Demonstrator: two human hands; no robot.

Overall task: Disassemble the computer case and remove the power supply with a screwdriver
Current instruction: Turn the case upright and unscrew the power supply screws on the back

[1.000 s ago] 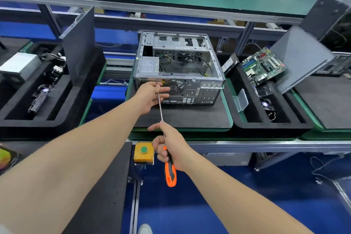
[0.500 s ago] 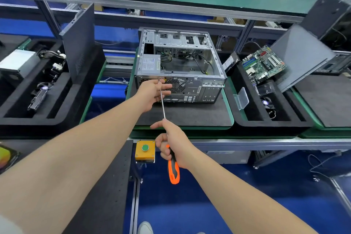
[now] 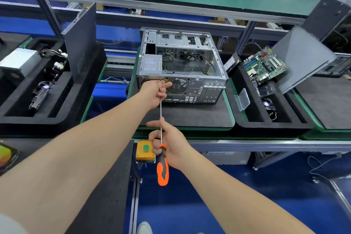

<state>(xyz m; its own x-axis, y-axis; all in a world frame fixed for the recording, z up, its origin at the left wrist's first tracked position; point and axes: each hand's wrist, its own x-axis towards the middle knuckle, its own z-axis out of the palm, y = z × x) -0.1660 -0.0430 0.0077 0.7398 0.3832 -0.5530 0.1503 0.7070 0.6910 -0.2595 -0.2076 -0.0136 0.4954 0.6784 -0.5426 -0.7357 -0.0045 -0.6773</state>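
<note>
Screwdriver with the long silver shaft and orange-and-black handle (image 3: 160, 109) has both hands on it right now. Right hand (image 3: 171, 147) is wrapped round the top of the handle with the index finger laid forward along the shaft, and the rest of the handle pokes out on the near side of the fist. Left hand (image 3: 154, 92) is further along, fingers curled round the shaft just behind the tip.

The tip sits on a screw (image 3: 160, 80) at the top edge of the back panel of the open grey metal computer case (image 3: 199, 89). The case lies on its side on a black foam mat (image 3: 190, 117), back panel facing near. The boxy grey power supply with a white label (image 3: 152, 63) is inside the case, in the near left corner, right behind the tip.

Just near of the mat there's a yellow box with a green button (image 3: 145, 151). Right of the case, a black foam tray (image 3: 266, 126) holds a green motherboard (image 3: 264, 66) and a leaning grey side panel (image 3: 302, 59). On the left, another black foam tray (image 3: 38, 121) holds a silver metal box (image 3: 19, 61) and an upright dark panel (image 3: 81, 40).
</note>
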